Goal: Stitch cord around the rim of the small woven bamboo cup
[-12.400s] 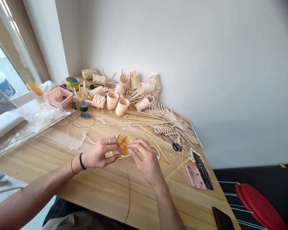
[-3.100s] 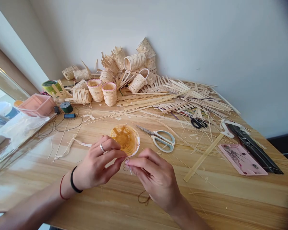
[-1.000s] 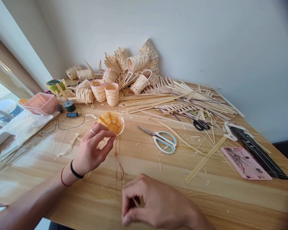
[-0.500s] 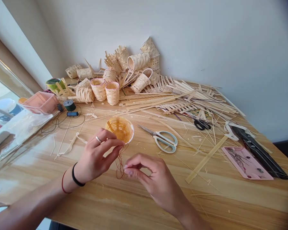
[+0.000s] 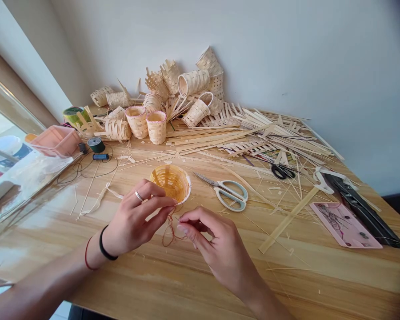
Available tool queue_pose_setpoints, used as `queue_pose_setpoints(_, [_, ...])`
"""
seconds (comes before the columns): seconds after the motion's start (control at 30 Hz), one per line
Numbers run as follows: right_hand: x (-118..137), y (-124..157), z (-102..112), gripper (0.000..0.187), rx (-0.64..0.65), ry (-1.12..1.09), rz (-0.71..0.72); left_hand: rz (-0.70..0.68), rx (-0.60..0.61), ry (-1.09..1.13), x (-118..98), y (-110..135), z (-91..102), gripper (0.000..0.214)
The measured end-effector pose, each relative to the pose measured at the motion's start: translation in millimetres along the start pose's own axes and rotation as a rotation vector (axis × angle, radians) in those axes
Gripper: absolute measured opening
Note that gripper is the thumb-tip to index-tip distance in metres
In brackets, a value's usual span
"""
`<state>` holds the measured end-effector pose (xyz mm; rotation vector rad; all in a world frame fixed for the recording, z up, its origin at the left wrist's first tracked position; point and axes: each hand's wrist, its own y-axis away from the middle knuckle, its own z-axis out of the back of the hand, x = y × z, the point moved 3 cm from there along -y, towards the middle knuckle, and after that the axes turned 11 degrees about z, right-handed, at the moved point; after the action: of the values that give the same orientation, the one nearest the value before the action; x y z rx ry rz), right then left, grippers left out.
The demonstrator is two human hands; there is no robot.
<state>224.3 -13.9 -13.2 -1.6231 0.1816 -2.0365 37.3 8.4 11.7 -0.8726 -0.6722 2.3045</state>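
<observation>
A small woven basket, yellowish with a white binding along its right rim, sits tilted with its opening towards me. My left hand pinches its near rim between thumb and fingers. Loose reddish-brown thread hangs in loops below that pinch. Just right of the thread, my right hand is closed in a pinch; a thin dark tip, apparently a needle, pokes out at its fingertips. Most of it is hidden by the fingers. Scissors with pale handles lie right of the basket.
Several woven baskets and piles of wooden strips fill the back. Thread spools and a pink bin stand left. Black-handled scissors and a pink tray with small metal pieces lie right.
My right hand has moved slightly up and closer to the basket's rim. The basket and my left hand have shifted a little to the right.
</observation>
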Motion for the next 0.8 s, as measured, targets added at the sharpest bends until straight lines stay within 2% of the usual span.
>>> queue_pose_setpoints(0.3, [-2.1,1.1,0.6,0.009,-0.004,0.066,0.023,-0.003,0.006,-0.016,-1.0,-0.6,0.4,0.014])
queue_pose_setpoints(0.57, [5.6,-0.7,-2.1,0.008,0.089,-0.014,0.155,0.010,-0.017,-0.007,1.3,0.5,1.0,0.013])
queue_pose_setpoints(0.7, [13.3,-2.3,2.5,0.010,0.189,-0.263,0.086,0.041,-0.069,-0.039,9.7,-1.5,3.2,0.013])
queue_pose_setpoints(0.8, [15.7,2.6,0.6,0.017,0.381,-0.565,-0.059,0.081,-0.115,-0.072,20.4,-4.5,5.4,0.014])
